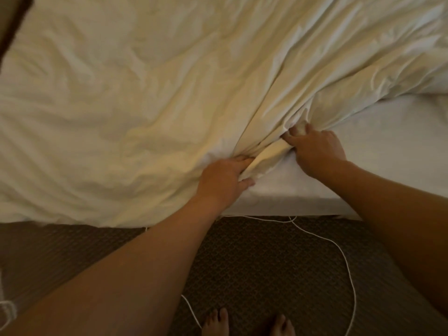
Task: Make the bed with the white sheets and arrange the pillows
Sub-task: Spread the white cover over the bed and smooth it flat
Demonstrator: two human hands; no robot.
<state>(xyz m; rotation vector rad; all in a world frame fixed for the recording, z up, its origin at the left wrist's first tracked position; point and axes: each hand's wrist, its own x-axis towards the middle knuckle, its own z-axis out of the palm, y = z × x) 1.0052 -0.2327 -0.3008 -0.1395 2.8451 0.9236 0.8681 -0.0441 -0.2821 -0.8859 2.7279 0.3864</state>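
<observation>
Here, both hands are clamped on the same gathered ridge of the white duvet [150, 98], close to the near edge of the bed. The left hand [221, 181] has its fingers curled into a fold, thumb underneath, bunching the cloth tight. The right hand [315, 151], a little farther in and to the right, pinches another pleat of that fold between fingertips [294, 130] and thumb. Deep creases fan out from the two grips, running up and away to the far right, where the cover is heaped in a thicker pile.

The cover lies rumpled over most of the bed, spreading left and far, and hangs a bit over the near edge on the left. To the right of the hands the fitted sheet [378, 151] on the mattress lies bare and smooth, right down to its near side.

Below the bed is dark patterned carpet [254, 275]. A thin white cable [349, 270] loops across it, and the person's bare toes [215, 321] show at the near edge.
</observation>
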